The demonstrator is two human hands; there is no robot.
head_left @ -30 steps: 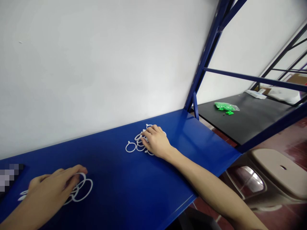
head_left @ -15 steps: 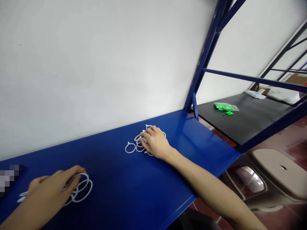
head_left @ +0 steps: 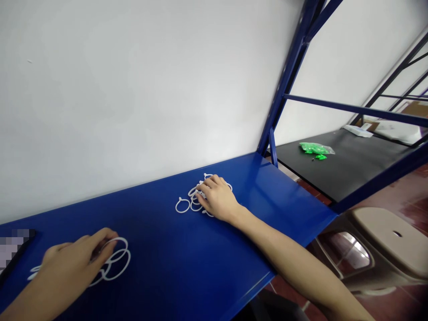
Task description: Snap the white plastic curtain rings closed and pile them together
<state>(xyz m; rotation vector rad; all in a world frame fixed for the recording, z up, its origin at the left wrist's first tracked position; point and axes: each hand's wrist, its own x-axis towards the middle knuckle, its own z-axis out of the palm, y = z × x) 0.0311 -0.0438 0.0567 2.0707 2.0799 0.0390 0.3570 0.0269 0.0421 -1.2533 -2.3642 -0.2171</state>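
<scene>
Thin white plastic rings, each with a small knob, lie in two groups on the blue tabletop. At the lower left, my left hand is closed over one group, thumb and forefinger curled together at the white rings that stick out on its right. More white ring ends show past its other side. My right hand rests palm down on the farther pile, fingers spread over it and touching it. One white ring lies just left of that pile. The fingertips partly hide the rings beneath.
A dark flat object, partly blurred out, lies at the left edge. A blue metal frame rises at the table's right end. Beyond it, a bag of green pieces lies on a black table. A beige stool stands at right.
The view has shifted very slightly. Both hands stay at their groups of rings, with almost no visible movement.
</scene>
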